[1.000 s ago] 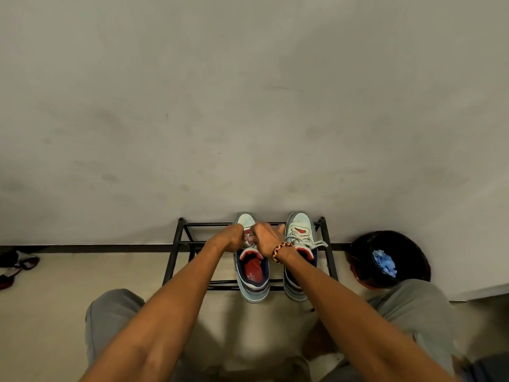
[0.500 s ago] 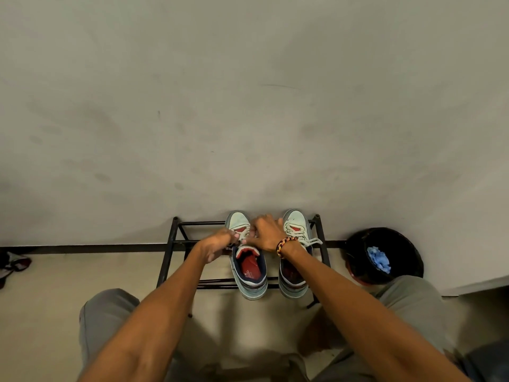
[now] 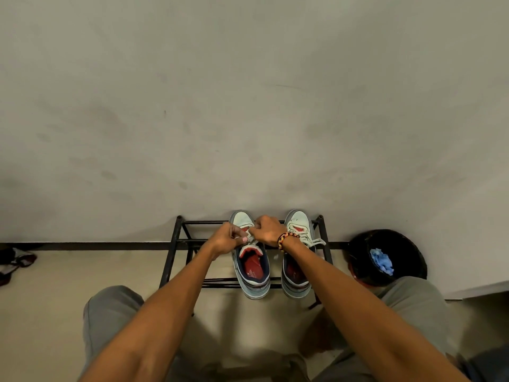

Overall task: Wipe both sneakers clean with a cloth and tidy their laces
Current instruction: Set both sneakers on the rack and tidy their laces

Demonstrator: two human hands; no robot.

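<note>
1. The risk I judge first: both my hands crowd the lacing of the left sneaker (image 3: 252, 267), which overhangs the front rail of the shoe rack (image 3: 176, 244); a hard tug could drag it off that edge.
2. A second risk: pulling unevenly could leave one lace end short or the knot loose.
3. My left hand (image 3: 225, 239) has its fingers curled, pinching the laces (image 3: 250, 237) at the tongue; my right hand (image 3: 268, 230), with a beaded bracelet (image 3: 286, 239) at the wrist, is curled tight on the same laces.
4. The left sneaker is pale blue with a red insole and navy lining, toe toward the rack's back edge.
5. The right sneaker (image 3: 298, 244) stands just beside it, a lace end trailing toward the rack's right edge.
6. The blue cloth (image 3: 381, 261) lies in a dark bin (image 3: 410, 252) right of the rack.
</note>
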